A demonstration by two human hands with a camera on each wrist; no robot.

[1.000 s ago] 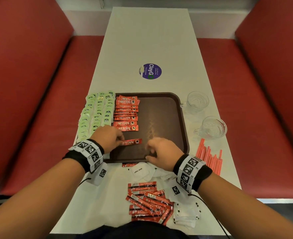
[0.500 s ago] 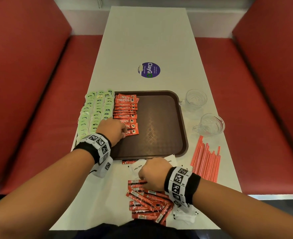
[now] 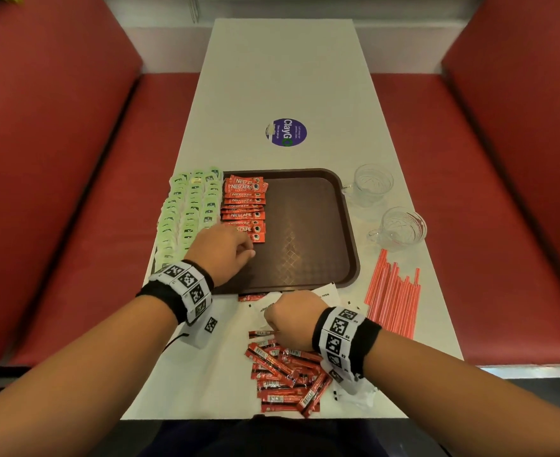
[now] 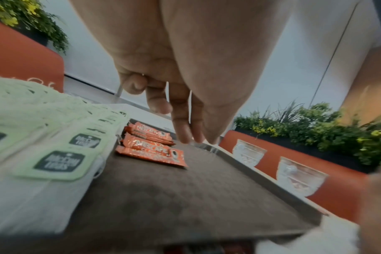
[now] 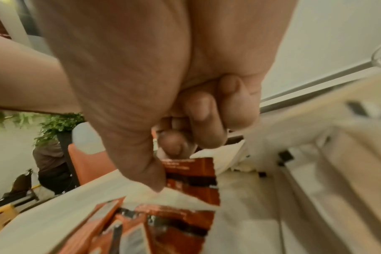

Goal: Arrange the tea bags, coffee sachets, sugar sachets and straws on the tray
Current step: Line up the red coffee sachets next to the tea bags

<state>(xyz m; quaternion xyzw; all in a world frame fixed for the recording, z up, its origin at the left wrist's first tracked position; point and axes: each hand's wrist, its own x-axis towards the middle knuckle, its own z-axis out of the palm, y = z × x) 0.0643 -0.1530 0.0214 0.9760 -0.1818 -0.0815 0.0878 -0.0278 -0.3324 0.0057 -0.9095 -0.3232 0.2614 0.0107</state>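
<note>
A brown tray (image 3: 308,265) holds a column of red coffee sachets (image 3: 244,206) along its left side. Rows of green tea bags (image 3: 189,209) lie left of them. My left hand (image 3: 250,253) hovers over the tray just below the nearest sachet (image 4: 150,154), fingers loose and holding nothing. Near the table's front edge lies a loose pile of coffee sachets (image 3: 285,374). My right hand (image 3: 273,329) is at the pile's far end, thumb and forefinger pinching one red sachet (image 5: 191,171). White sugar sachets (image 3: 329,291) lie partly under that hand. Red straws (image 3: 392,298) lie to the right.
Two glass cups (image 3: 372,183) (image 3: 402,225) stand right of the tray. A round purple sticker (image 3: 286,132) marks the white table beyond it. Red bench seats flank the table on both sides. More white sachets (image 3: 354,389) lie under my right wrist.
My left hand carried a coffee sachet up to the near end of the column and let it go. My right hand drew back from the tray to the pile and pinched a sachet.
</note>
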